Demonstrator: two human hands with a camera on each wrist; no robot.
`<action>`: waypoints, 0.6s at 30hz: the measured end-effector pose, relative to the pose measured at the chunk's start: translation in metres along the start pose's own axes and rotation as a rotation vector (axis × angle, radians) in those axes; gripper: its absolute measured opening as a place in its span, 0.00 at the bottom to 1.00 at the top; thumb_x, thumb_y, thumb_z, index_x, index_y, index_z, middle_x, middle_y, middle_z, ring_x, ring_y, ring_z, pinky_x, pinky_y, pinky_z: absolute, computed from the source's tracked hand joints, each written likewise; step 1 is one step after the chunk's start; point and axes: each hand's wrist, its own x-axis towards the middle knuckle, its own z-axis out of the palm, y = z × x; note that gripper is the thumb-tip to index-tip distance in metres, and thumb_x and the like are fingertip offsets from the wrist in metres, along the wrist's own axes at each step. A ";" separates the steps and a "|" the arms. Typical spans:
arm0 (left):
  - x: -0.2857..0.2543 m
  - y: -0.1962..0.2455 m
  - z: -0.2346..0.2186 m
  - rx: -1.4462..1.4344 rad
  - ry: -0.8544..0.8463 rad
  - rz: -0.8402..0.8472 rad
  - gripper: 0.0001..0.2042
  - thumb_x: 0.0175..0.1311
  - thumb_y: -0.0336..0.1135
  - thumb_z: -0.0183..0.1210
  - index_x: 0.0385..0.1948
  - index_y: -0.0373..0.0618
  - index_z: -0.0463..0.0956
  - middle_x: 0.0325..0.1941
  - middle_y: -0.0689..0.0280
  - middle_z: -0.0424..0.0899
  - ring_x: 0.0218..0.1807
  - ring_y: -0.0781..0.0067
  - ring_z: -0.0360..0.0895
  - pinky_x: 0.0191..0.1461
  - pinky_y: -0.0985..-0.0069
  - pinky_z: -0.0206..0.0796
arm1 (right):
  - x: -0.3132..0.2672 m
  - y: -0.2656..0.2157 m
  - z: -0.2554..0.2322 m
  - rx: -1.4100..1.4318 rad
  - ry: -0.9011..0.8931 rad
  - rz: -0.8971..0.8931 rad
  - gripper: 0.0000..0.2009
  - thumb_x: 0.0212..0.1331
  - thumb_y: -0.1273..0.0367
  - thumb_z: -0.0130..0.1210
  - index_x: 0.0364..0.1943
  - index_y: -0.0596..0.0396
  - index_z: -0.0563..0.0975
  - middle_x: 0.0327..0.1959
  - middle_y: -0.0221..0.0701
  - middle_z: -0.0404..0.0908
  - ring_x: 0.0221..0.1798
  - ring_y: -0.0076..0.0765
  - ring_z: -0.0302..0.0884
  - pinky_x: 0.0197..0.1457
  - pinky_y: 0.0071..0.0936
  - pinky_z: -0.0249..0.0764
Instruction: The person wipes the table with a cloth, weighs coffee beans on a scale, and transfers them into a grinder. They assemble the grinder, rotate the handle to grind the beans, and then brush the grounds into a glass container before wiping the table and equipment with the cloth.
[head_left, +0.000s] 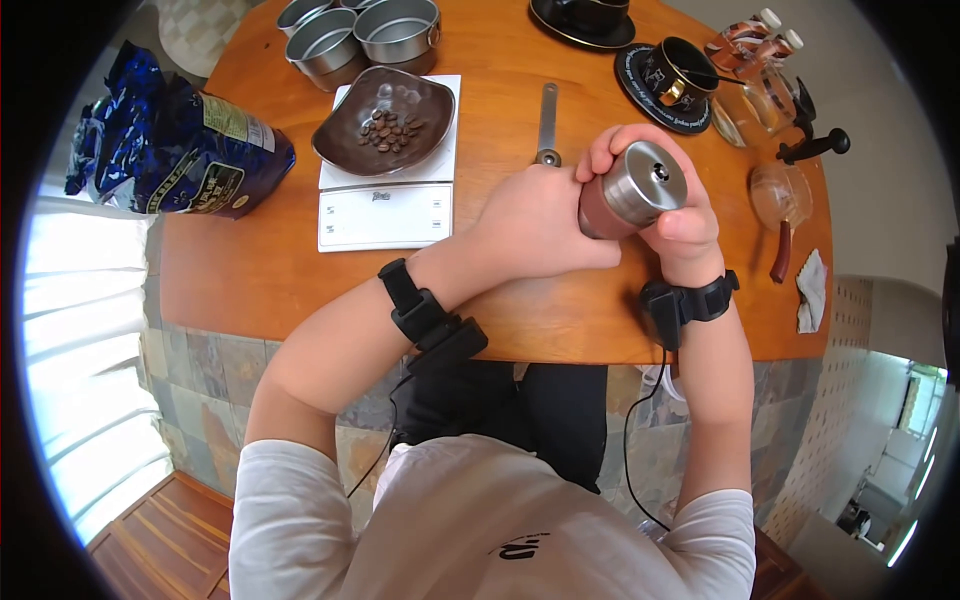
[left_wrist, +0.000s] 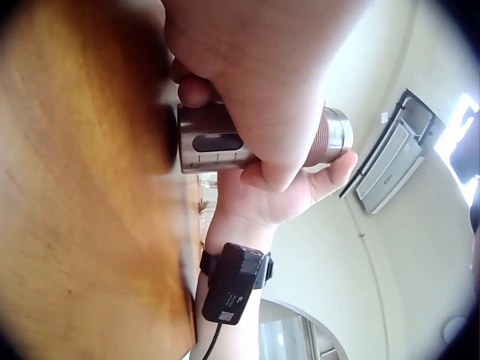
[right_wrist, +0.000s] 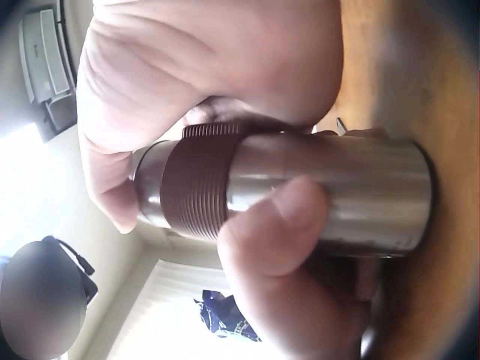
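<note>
A cylindrical steel grinder body (head_left: pixel 645 185) with a brown ribbed band (right_wrist: pixel 199 180) is held by both hands over the front right of the table. My left hand (head_left: pixel 540 220) grips its lower part, thumb and fingers around it; the left wrist view shows a slotted window (left_wrist: pixel 217 142) in that part. Around the upper part, near the steel top, curls my right hand (head_left: pixel 680 190). In the right wrist view, the left thumb (right_wrist: pixel 277 225) lies along the steel side. The base is close to the tabletop; contact cannot be told.
Coffee beans (head_left: pixel 390 130) lie in a dark dish (head_left: pixel 335 135) on a white scale (head_left: pixel 385 225). A blue bag (head_left: pixel 215 160) stands left, metal cups (head_left: pixel 325 50) behind. A metal handle (head_left: pixel 548 120) lies beyond the hands; a black cup (head_left: pixel 680 70), glassware (head_left: pixel 780 195) and cloth (head_left: pixel 811 290) sit right.
</note>
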 end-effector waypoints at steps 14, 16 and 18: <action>-0.004 0.006 -0.003 -0.012 -0.009 -0.006 0.21 0.42 0.47 0.67 0.34 0.41 0.79 0.28 0.53 0.84 0.33 0.48 0.83 0.39 0.61 0.76 | -0.004 -0.010 0.003 -0.080 0.171 -0.206 0.28 0.54 0.61 0.61 0.58 0.63 0.71 0.47 0.40 0.80 0.51 0.37 0.78 0.56 0.34 0.76; -0.005 0.007 -0.003 -0.032 0.051 -0.022 0.22 0.44 0.46 0.67 0.38 0.42 0.79 0.32 0.53 0.85 0.36 0.48 0.83 0.41 0.62 0.75 | -0.003 -0.016 0.002 -0.241 0.431 -0.226 0.23 0.60 0.68 0.58 0.59 0.62 0.71 0.47 0.40 0.80 0.49 0.36 0.79 0.53 0.32 0.77; -0.005 0.007 -0.003 -0.033 0.076 -0.027 0.21 0.45 0.42 0.68 0.40 0.41 0.79 0.33 0.54 0.86 0.37 0.52 0.84 0.43 0.65 0.76 | 0.002 -0.016 0.001 -0.332 0.547 -0.208 0.20 0.63 0.76 0.55 0.59 0.61 0.70 0.47 0.39 0.81 0.46 0.33 0.81 0.50 0.29 0.78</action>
